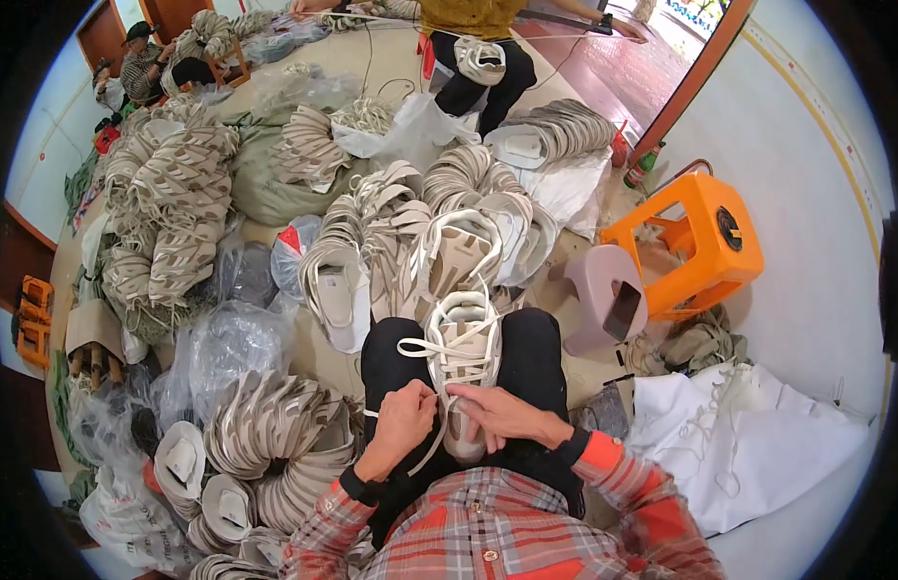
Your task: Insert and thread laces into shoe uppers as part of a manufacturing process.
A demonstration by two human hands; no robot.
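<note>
From my remote seat I look straight down on 1 beige-and-white, lace-up shoe upper (pixel 465 353) lying between 2 thighs in black trousers (pixel 534 372), its toe pointing back toward the wearer's red-and-grey plaid shirt (pixel 487 527). Flat cream lace (pixel 420 342) crosses its front and loops out past its left side.

My left hand (pixel 405 420) is just beside the toe, fingers curled and their tips drawn close together by a hanging strand of lace; I cannot tell whether they pinch it. My right hand (pixel 507 414) reaches across the toe from the other side, near the lowest lace crossings, with some fingers bent over the toe; I cannot tell how firmly it grips.

Just beyond the knees I see fanned stacks of beige uppers (pixel 338 280), with a curved stack of pale beige uppers (pixel 270 425) to the left, near crumpled clear plastic bags (pixel 231 348). To the right are 1 mauve rounded stool (pixel 589 290), 1 orange plastic stool (pixel 705 242) and a spread of white cloth (pixel 739 454). Farther ahead, a co-worker in a mustard-yellow top (pixel 468 17) sits with another upper (pixel 480 60) on the lap.
</note>
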